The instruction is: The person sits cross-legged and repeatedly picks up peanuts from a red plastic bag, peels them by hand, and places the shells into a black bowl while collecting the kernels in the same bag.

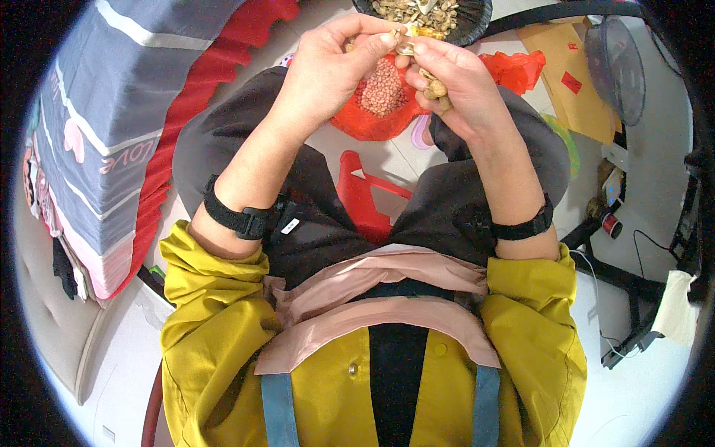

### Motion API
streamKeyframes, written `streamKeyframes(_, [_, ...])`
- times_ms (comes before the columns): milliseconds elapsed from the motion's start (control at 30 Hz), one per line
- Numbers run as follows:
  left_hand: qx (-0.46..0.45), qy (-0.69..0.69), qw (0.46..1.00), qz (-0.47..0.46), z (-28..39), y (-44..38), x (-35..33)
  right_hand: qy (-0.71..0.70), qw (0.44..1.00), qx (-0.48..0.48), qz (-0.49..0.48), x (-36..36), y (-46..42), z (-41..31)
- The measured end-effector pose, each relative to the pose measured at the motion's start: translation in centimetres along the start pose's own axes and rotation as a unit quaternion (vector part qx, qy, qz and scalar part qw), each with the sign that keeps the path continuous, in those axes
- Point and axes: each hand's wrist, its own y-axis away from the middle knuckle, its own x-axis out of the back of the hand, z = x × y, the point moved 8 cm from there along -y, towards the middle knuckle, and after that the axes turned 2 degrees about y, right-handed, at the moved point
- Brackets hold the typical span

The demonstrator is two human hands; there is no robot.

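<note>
Above a red plastic bag (371, 125) my two hands meet at the top centre. Between its thumb and index finger my left hand (338, 70) pinches a piece of peanut shell (395, 34). My right hand (455, 78) holds an opened peanut shell half (405, 49) at its fingertips, with several unshelled peanuts (434, 89) tucked in its lower fingers. Shelled pink peanut kernels (382, 89) lie heaped in the bag. Just beyond my hands, a black-lined bin (485, 22) holds many empty peanut shells (441, 17).
A bed with a grey striped cover (134, 72) and red skirt stands at left. Between my legs is a red plastic stool part (363, 207). Flattened cardboard (575, 89), a clear lid (614, 70) and a black metal frame (609, 271) are at right.
</note>
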Motion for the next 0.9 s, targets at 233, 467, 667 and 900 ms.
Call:
streamKeyframes(233, [-0.225, -0.347, 0.911, -0.009, 5.6, 0.9, -2.1, 0.283, 0.952, 0.091, 0.077, 1.6, -0.3, -0.8])
streamKeyframes(467, [-0.208, -0.381, 0.9, -0.042, 5.5, 1.0, -2.9, 0.432, 0.884, 0.161, 0.068, 1.1, 0.0, -2.0])
streamKeyframes(667, [-0.056, -0.257, 0.964, -0.028, 3.3, 0.1, -2.0, 0.469, 0.861, 0.18, 0.082, 1.0, 0.4, -2.5])
streamKeyframes(900, [0.165, 0.277, 0.946, -0.039, -3.9, -0.1, -1.6, 0.428, 0.871, 0.212, 0.117, 0.0, 1.0, -3.6])
